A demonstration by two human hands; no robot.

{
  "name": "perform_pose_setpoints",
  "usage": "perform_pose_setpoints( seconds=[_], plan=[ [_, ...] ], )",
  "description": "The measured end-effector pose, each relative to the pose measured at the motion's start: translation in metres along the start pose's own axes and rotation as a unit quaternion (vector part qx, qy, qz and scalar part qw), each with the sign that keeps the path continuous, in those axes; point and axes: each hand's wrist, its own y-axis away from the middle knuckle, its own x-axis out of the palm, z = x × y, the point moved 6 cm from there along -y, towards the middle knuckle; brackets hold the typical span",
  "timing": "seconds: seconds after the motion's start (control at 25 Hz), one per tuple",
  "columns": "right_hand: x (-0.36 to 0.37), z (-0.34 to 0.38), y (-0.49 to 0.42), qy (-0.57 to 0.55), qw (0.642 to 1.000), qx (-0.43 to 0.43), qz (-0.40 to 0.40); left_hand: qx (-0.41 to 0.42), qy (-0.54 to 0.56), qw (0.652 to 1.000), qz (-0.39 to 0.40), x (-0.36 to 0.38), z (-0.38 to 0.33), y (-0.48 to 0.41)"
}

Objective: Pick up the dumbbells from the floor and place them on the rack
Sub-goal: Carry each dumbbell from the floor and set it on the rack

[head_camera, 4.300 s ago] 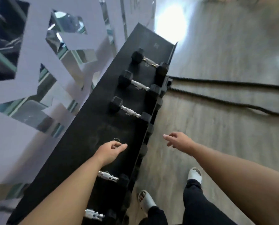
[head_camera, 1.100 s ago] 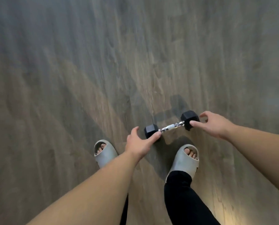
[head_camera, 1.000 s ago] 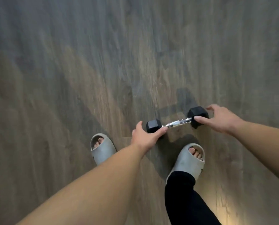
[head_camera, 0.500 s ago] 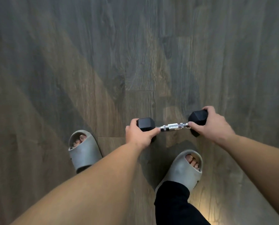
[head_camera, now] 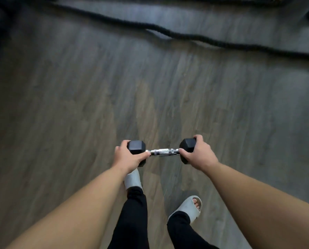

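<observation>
Fingers of both hands are wrapped around the two ends of one small dumbbell with black six-sided rubber heads and a ridged chrome bar [head_camera: 162,152]. The left hand [head_camera: 127,158] covers the left head, thumb lying along its inner edge towards the bar. The right hand [head_camera: 198,154] cups the right head, fingers curled over its far side. Neither hand touches the middle of the bar, which shows bare between them.

The dumbbell is held level in front of the body, above a grey-brown wood-plank floor [head_camera: 78,105]. It appears to be lifted clear of the floor, since the feet show below and behind it. The person wears black trousers and pale grey open-toed slide sandals; the right sandal [head_camera: 189,206] is in plain view, the left mostly hidden under the left wrist.

Two thick black ropes [head_camera: 195,37] lie in loose curves across the floor at the top of the view, well apart from the hands. The picture is somewhat blurred.

Judging progress: the pick-up of this dumbbell looks done. Carrying it to the rack and setting it down are left. The rack is not in view, and neither are any other dumbbells, so how many are already stored or left on the floor cannot be told.
</observation>
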Motion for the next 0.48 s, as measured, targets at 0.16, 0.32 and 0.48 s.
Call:
perform_pose_setpoints(
  seconds=[0.16, 0.32, 0.48],
  plan=[
    [-0.058, 0.167, 0.087, 0.008, 0.997, -0.071, -0.034, 0.031, 0.039, 0.997, -0.06, -0.168, -0.058, 0.056],
    [-0.065, 0.309, 0.149, 0.01, 0.99, -0.126, -0.056, 0.063, 0.066, 0.989, -0.118, -0.325, -0.077, 0.079],
    [-0.037, 0.452, 0.187, 0.013, 0.978, -0.205, -0.048, 0.059, 0.101, 0.976, -0.186, -0.466, -0.059, 0.093]
  ],
)
